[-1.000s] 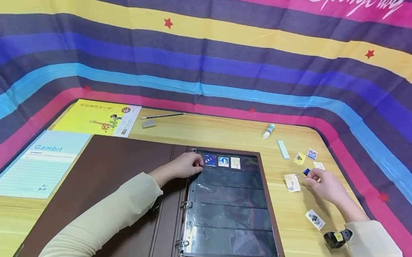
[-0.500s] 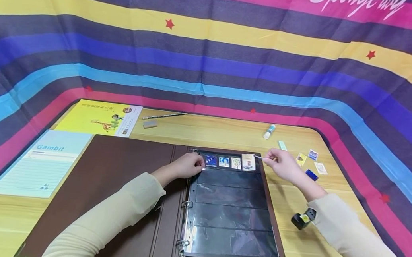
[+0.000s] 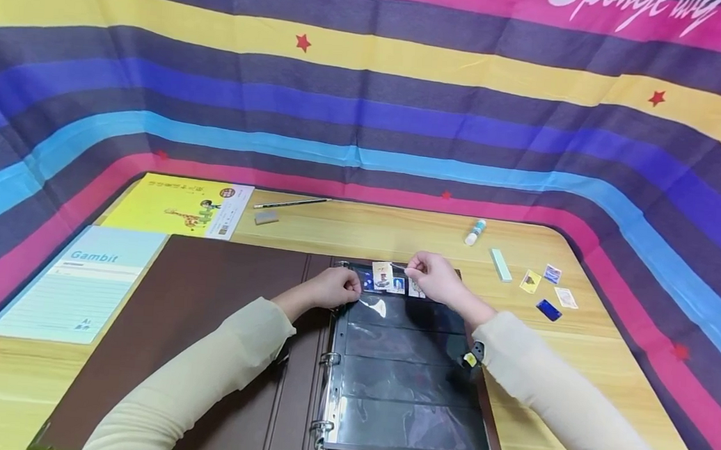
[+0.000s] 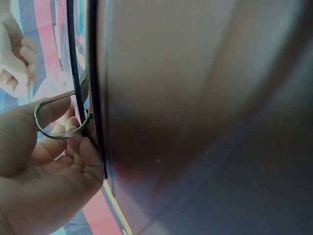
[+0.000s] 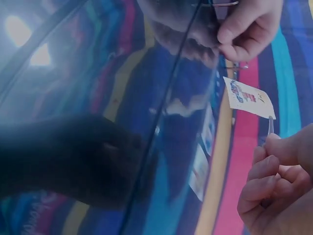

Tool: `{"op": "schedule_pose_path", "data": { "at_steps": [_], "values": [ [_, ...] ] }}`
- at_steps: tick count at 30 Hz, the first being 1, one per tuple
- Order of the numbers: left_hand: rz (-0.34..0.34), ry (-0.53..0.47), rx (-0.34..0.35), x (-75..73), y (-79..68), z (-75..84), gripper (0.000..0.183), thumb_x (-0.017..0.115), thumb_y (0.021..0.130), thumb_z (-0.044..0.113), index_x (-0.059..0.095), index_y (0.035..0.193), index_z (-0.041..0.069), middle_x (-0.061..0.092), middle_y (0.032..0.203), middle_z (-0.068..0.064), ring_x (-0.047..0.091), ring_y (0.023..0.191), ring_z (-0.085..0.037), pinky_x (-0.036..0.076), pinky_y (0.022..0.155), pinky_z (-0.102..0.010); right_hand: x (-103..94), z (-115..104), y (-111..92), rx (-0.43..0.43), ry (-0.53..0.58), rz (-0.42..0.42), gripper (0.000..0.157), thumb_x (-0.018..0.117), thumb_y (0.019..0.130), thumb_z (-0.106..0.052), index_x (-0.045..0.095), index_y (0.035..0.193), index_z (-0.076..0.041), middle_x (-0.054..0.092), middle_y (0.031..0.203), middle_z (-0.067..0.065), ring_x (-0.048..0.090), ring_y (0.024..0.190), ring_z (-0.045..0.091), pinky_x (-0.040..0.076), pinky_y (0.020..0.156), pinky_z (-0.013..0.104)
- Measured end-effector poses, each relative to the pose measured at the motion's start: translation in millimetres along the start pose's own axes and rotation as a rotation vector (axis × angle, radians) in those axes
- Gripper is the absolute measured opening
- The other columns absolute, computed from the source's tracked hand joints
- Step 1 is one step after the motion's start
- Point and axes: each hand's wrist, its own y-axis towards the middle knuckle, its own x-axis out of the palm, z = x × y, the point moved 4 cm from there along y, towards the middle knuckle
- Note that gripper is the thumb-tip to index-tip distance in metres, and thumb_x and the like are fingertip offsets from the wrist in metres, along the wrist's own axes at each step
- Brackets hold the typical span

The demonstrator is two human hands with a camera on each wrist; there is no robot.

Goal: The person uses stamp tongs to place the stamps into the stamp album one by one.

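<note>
Pinching tweezers [image 5: 271, 126] in its fingers, the right hand [image 3: 437, 278] suspends a stamp [image 5: 249, 98], likely avoiding smudges. The left hand [image 3: 331, 288] pinches the album page [image 3: 409, 382], perhaps steadying it.

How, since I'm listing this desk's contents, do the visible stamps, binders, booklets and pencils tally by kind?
Stamps: 8 (3 in the page, 4 loose on the table, 1 held out from the right hand)
Binder: 1
Booklets: 2
Pencil: 1
Total: 12
</note>
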Motion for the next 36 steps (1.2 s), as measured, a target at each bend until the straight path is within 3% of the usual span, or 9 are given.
{"op": "schedule_pose_path", "data": {
  "at_steps": [6,12,19,27,36],
  "values": [
    [0.002,-0.042,-0.041,1.8,1.4,-0.9,0.006,0.051,0.079,0.006,0.054,0.074,0.007,0.047,0.064,0.001,0.044,0.059,-0.011,0.037,0.063,-0.025,15.6,0,2,0.024,0.006,-0.034,0.008,0.053,0.079,-0.009,0.052,0.073,-0.005,0.048,0.063,0.002,0.041,0.053,0.013,0.035,0.049,0.025],
    [0.005,-0.048,-0.056,3.3,1.7,-1.8,0.009,0.049,0.08,0.006,0.053,0.073,0.007,0.046,0.063,0.0,0.043,0.057,-0.011,0.037,0.062,-0.025,23.0,4,-5,0.045,-0.078,-0.078,0.011,0.054,0.078,-0.011,0.052,0.068,-0.008,0.049,0.061,0.0,0.042,0.052,0.013,0.035,0.052,0.026],
    [0.003,-0.052,-0.062,2.7,0.0,-1.4,0.009,0.047,0.081,0.005,0.052,0.073,0.007,0.047,0.066,0.0,0.043,0.058,-0.012,0.038,0.064,-0.026,21.9,3,-12,0.015,-0.165,-0.183,0.013,0.054,0.078,-0.013,0.053,0.066,-0.01,0.05,0.056,-0.002,0.042,0.049,0.012,0.034,0.048,0.025],
    [0.003,-0.052,-0.078,2.0,-1.0,-1.4,0.01,0.046,0.081,0.004,0.053,0.074,0.007,0.049,0.07,-0.001,0.043,0.057,-0.012,0.038,0.062,-0.025,14.5,-8,-5,-0.105,-0.366,-0.098,0.008,0.058,0.076,-0.014,0.053,0.069,-0.014,0.05,0.062,-0.005,0.043,0.054,0.011,0.034,0.05,0.027],
    [0.003,-0.046,-0.071,1.4,-1.6,2.3,0.011,0.046,0.081,0.003,0.052,0.072,0.007,0.048,0.069,-0.001,0.043,0.06,-0.012,0.037,0.063,-0.025,24.2,-12,0,-0.131,-0.41,-0.133,0.008,0.057,0.077,-0.013,0.055,0.07,-0.015,0.05,0.066,-0.006,0.042,0.056,0.012,0.034,0.053,0.027]
  ]
}}
